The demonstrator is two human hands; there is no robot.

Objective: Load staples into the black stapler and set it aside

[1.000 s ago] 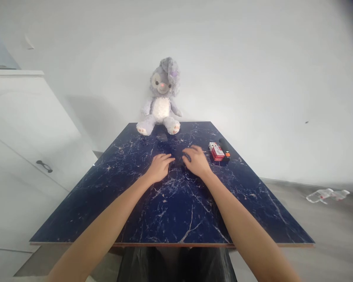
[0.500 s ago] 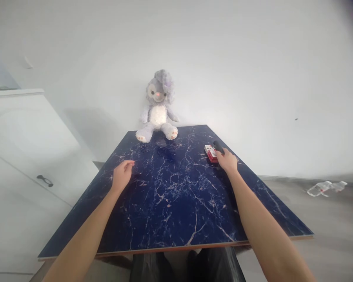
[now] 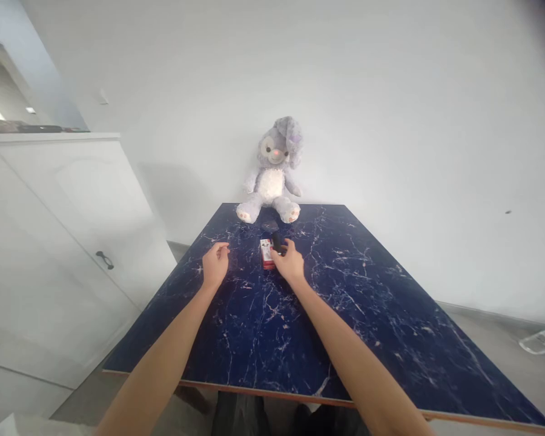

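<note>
A small red-and-white box (image 3: 266, 254) is near the middle of the table, in front of the plush toy. Right beside it is a black, rounded object (image 3: 277, 242) whose exact kind I cannot make out. My right hand (image 3: 291, 261) is closed around the black object, with the thumb against the box's right side. Left of the box, my left hand (image 3: 215, 263) hovers low over the table or rests on it, its fingers loosely bent and slightly apart. Nothing shows in that hand.
A grey plush rabbit (image 3: 272, 175) sits at the back edge of the dark blue marble-patterned table (image 3: 263, 339), against the wall. At the left stands a white cabinet (image 3: 72, 206) with black handles. A clear plastic item (image 3: 538, 343) lies on the floor at the right.
My right hand, the box and the black object have moved left together, from near the table's right edge to its middle. The view has turned slightly left. My left hand stays loosely bent.
</note>
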